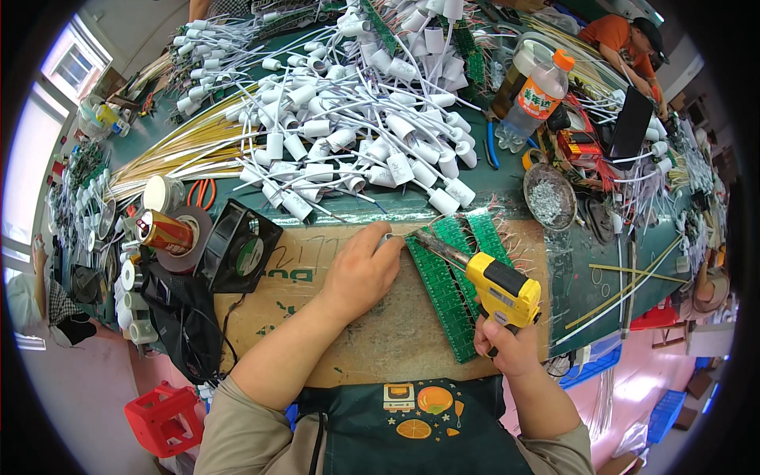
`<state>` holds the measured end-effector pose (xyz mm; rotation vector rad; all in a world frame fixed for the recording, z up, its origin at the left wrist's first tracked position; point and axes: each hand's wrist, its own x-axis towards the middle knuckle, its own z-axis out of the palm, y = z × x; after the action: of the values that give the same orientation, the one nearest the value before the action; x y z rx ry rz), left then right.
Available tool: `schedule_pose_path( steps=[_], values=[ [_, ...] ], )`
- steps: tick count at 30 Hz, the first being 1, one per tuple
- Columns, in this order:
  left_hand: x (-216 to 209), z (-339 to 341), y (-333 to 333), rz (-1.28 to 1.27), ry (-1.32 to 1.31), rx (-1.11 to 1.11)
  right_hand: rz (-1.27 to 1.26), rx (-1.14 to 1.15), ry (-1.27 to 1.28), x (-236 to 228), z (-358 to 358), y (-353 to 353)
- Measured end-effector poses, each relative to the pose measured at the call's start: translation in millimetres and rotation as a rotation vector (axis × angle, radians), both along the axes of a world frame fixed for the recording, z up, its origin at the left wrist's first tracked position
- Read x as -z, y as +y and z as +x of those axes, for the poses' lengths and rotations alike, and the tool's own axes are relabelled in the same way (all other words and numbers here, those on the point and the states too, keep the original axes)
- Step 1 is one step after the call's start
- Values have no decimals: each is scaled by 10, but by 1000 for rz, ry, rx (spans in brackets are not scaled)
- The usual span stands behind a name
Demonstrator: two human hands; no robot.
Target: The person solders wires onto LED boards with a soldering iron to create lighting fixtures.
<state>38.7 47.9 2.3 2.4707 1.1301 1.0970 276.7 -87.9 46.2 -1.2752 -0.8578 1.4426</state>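
Note:
My right hand [508, 347] grips a yellow and black soldering gun [500, 290] by its handle. The gun's metal tip slants up and left to the top left corner of a green circuit board panel [443, 289], close to the fingers of my left hand [364, 267]. Those fingers are pinched on a thin, pale wire whose end lies near the gun's tip; most of it is hidden by the hand. Beside this panel lies a second strip of green boards [488, 234] with short thin wires along its edge. Both rest on a brown cardboard sheet [317, 348].
A big heap of white lamp holders with cables [317, 142] fills the table's far side. Left stand a black fan [237, 245] and a can [166, 232]. Right are a plastic bottle [538, 99] and a round dish [549, 196]. A person in orange [617, 43] sits at far right.

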Motion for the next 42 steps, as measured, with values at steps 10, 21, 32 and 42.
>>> schedule_pose_path(
  steps=[10,21,32,42],
  values=[
    [-2,-4,-6,-8,14,1,-35,-10,-16,6,21,0],
    [6,-9,-17,-17,31,0,-35,-6,-81,2,18,-15],
    [4,-1,-16,-12,22,-1,-22,-25,-52,48,35,-25],
    [-8,27,7,19,15,0,-42,-6,-35,77,53,-38]
  ],
)
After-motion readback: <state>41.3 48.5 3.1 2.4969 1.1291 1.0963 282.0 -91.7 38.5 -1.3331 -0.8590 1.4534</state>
